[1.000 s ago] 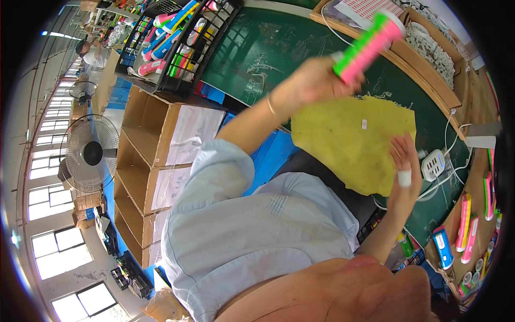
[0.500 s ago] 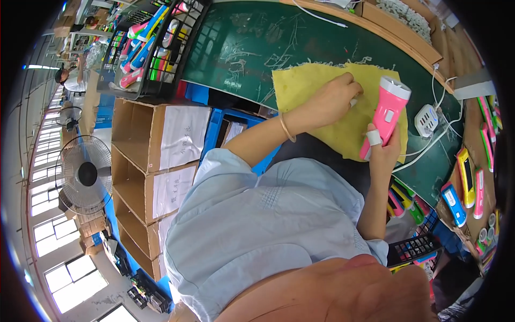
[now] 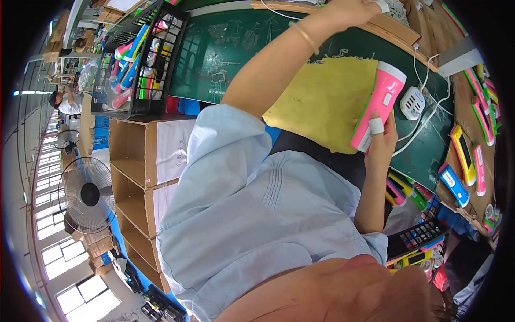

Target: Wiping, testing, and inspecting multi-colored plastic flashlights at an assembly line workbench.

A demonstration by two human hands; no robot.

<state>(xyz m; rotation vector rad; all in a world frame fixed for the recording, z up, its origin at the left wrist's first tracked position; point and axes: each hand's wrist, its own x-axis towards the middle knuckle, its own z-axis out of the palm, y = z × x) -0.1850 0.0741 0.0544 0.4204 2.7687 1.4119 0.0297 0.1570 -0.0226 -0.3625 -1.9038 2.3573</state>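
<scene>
With the left hand beyond the yellow cloth, its closure unclear, the pink flashlight, gripped only by the right hand at the cloth's right edge, could drop if that 1-handed grip loosens.

– Flashlight?
– Plastic; smooth, glossy.
– Work mat?
– Cloth, matt.
– Tabletop?
– Smooth, glossy, scuff-marked.
– Compartment box?
– Cardboard, matt; paper facing.
– Crate?
– Plastic.
– Sleeve?
– Cloth; matt, softly creased.
</scene>
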